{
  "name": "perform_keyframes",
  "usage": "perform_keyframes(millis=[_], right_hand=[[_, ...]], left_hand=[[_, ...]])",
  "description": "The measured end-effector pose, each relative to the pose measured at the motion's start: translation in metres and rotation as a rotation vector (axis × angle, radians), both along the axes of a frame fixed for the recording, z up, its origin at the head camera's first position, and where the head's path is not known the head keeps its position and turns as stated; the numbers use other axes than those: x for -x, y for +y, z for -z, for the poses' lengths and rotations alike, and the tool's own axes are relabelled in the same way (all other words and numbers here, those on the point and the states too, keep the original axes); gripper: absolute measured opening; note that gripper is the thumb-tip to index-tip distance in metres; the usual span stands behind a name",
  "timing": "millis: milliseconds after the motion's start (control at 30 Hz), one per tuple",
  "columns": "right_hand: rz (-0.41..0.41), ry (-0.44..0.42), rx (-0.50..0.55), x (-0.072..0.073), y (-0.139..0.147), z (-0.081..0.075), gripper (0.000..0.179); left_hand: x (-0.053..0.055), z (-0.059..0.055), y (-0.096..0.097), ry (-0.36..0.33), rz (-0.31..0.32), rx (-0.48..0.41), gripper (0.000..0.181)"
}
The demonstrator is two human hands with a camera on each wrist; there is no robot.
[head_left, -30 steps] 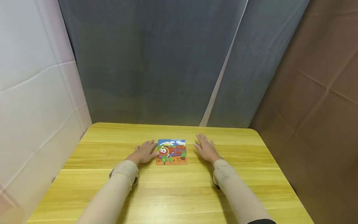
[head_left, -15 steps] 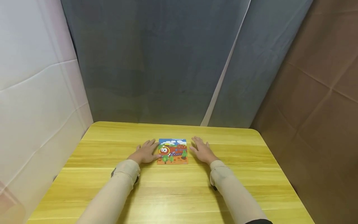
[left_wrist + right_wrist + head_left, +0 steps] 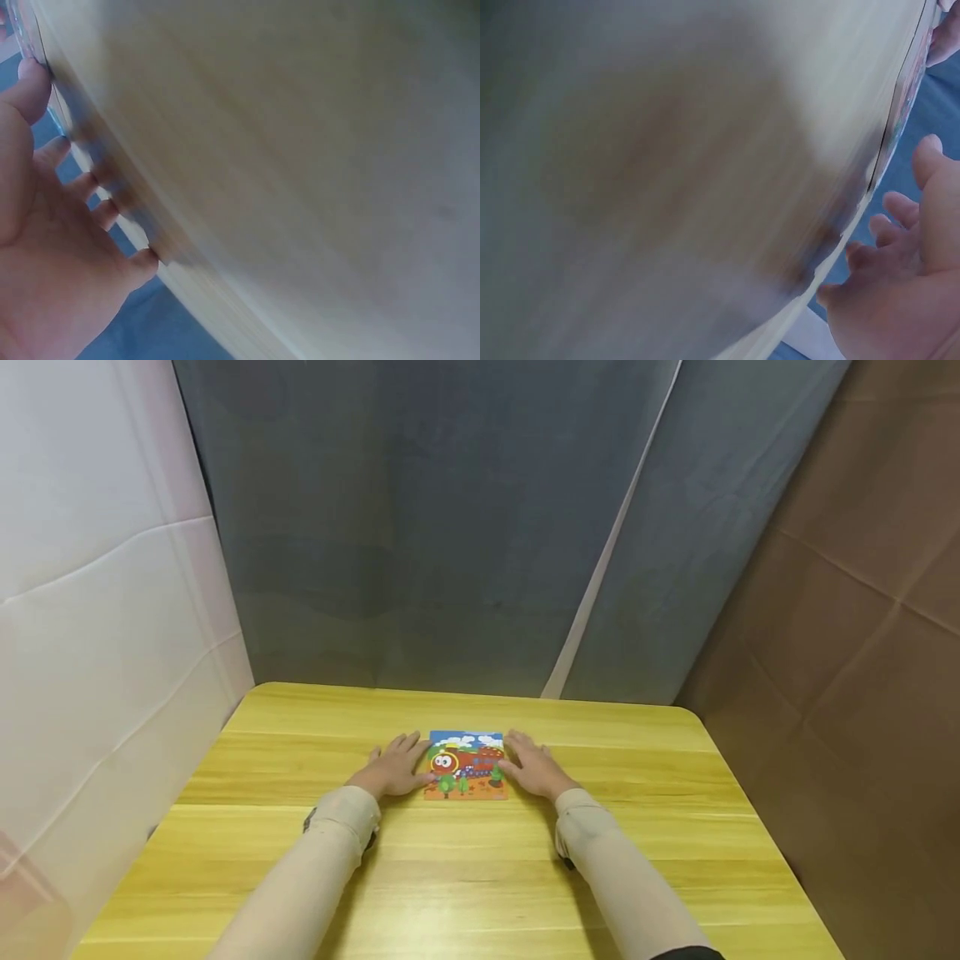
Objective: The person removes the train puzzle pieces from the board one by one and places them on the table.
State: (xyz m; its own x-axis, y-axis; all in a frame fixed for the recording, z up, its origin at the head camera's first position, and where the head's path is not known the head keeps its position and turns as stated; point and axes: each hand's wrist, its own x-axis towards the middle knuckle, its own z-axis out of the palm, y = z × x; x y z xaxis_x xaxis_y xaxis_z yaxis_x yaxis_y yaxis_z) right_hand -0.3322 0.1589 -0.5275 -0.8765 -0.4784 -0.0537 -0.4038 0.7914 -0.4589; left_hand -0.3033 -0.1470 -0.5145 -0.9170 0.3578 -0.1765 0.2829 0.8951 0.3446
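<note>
A flat square picture board (image 3: 467, 767), perhaps a puzzle, lies on the wooden table, showing a red cartoon train, green trees and a blue sky. At its left edge is my left hand (image 3: 393, 767), fingers spread, with the thumb tip and a fingertip touching the board's side. On the opposite side, my right hand (image 3: 534, 767) has its fingers extended at the board's right edge. From the right wrist view, the board (image 3: 905, 97) appears as a thin slab, and the right thumb (image 3: 928, 154) seems raised just off it. Neither hand grips anything.
The yellow wood-grain table (image 3: 465, 877) has rounded far corners. Behind it hangs a dark grey cloth (image 3: 450, 527). A white cloth (image 3: 97, 568) closes the left side and a brown cloth (image 3: 862, 610) the right.
My right hand has moved left, from a gap beside the picture board up to its right edge. The left hand stays by the left edge. The view has shifted slightly.
</note>
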Motion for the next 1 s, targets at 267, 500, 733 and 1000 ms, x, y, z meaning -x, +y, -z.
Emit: perform_keyframes(millis=[267,500,733,1000], right_hand=[[-0.054,-0.036,-0.042,-0.002,-0.002,-0.002,0.063],[-0.055,-0.033,-0.080,0.001,-0.005,-0.005,0.061],[-0.022,0.026,-0.059,0.007,-0.015,-0.012,0.036],[0.052,0.089,-0.085,0.016,-0.021,-0.017,0.044]], left_hand=[[-0.001,-0.002,0.003,-0.026,-0.008,-0.011,0.075],[-0.004,-0.003,0.003,-0.054,-0.020,-0.017,0.077],[-0.002,-0.001,0.005,-0.075,-0.043,-0.016,0.076],[0.004,0.008,0.011,-0.111,-0.054,0.003,0.081]])
